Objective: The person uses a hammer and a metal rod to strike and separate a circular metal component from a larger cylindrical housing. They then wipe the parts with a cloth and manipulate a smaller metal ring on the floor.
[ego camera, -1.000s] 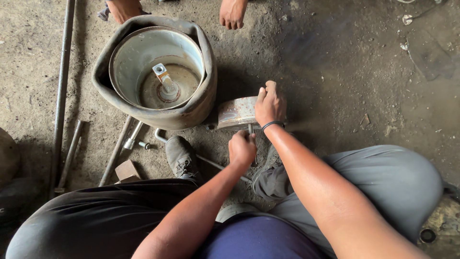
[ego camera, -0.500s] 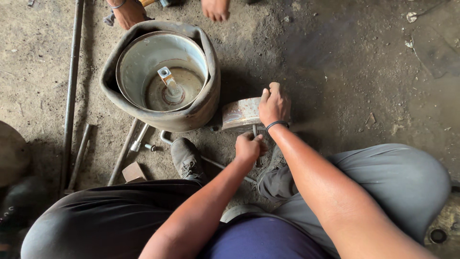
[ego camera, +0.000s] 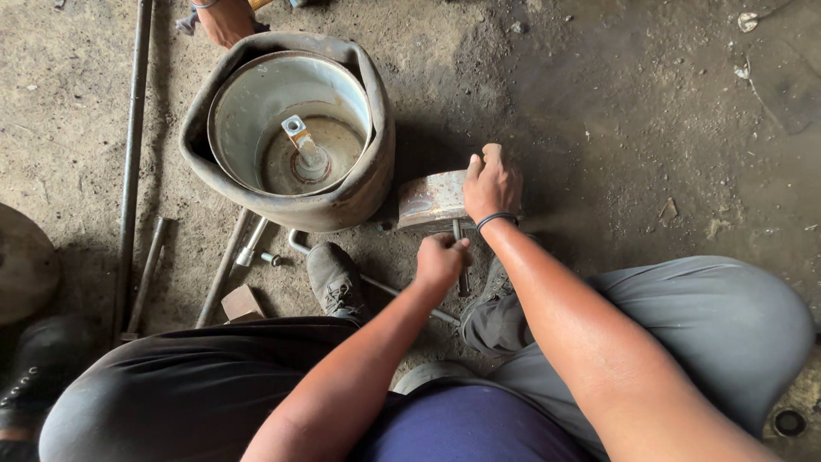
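one rusty metal drum part (ego camera: pixel 430 198) lies on the dirt floor (ego camera: pixel 616 111) just in front of our knees, touching or nearly touching the tyre-wrapped rim to its left. we judge it heavy and rigid: thick curved steel, rough with rust, so not slippery and not fragile. best hold looks to be over the top edge, where a palm can press it down and stop it rocking.

our right hand (ego camera: pixel 491 181) does exactly that: fingers curled over the top edge of the part, palm down, wrist with a dark band, forearm stretched forward and down. our left hand (ego camera: pixel 441 259) is closed in a fist around the upper end of a thin metal rod (ego camera: pixel 460 257), which stands just beside the part's near face; we cannot tell whether its tip touches the part.

further out: the wheel rim (ego camera: pixel 289 128) with a worn tyre (ego camera: pixel 363 184) around it, a central post upright inside. long steel bars (ego camera: pixel 130 162) lie on the floor at left. another person's hand (ego camera: pixel 224 21) reaches in at the top edge.
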